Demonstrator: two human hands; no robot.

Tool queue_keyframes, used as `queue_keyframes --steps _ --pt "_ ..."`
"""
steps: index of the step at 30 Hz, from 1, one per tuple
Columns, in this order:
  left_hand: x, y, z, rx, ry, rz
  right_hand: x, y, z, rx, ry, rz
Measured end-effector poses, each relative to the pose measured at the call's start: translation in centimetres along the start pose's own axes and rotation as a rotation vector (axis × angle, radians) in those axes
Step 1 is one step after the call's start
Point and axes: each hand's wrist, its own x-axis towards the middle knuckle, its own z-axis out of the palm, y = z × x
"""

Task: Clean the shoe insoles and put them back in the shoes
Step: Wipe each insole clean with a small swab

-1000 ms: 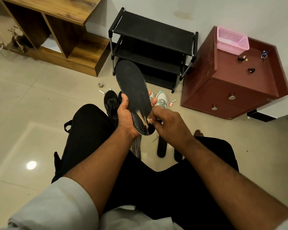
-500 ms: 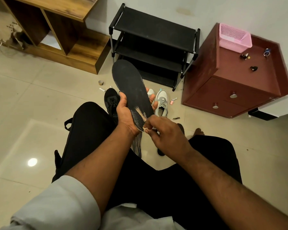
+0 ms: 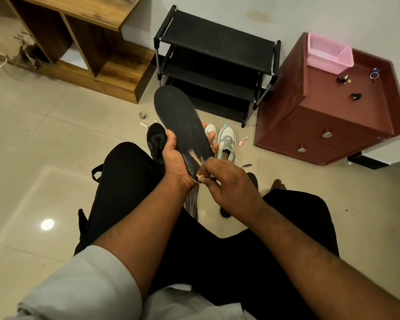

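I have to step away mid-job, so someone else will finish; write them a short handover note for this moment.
Left hand grips the black insole held up over the lap.
Right hand pinches a pale flake at its worn heel end.
Black shoe and grey sneakers sit on the floor ahead.
Done: insole is out.
Left: finish cleaning it, refit it, and handle any others.

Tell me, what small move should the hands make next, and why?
Probably the right hand should pull the pale strip it pinches away from the heel of the insole. A worn pale patch is still there, and the left hand holds the insole steady.
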Motion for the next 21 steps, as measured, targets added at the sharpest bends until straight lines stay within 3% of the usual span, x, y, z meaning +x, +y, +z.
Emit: queue_keyframes --steps 8,13,21 --pt "-0.1 -1.0 -0.2 0.047 0.047 -0.102 0.7 -0.1 -0.3 -0.010 -0.042 -0.077" --pt "-0.7 -1.6 -0.2 0.093 0.028 -0.156 3.0 -0.3 -0.9 0.014 -0.015 -0.014" --pt "-0.2 -0.5 -0.3 0.052 0.020 -0.154 0.1 0.1 -1.2 0.088 -0.111 0.011"
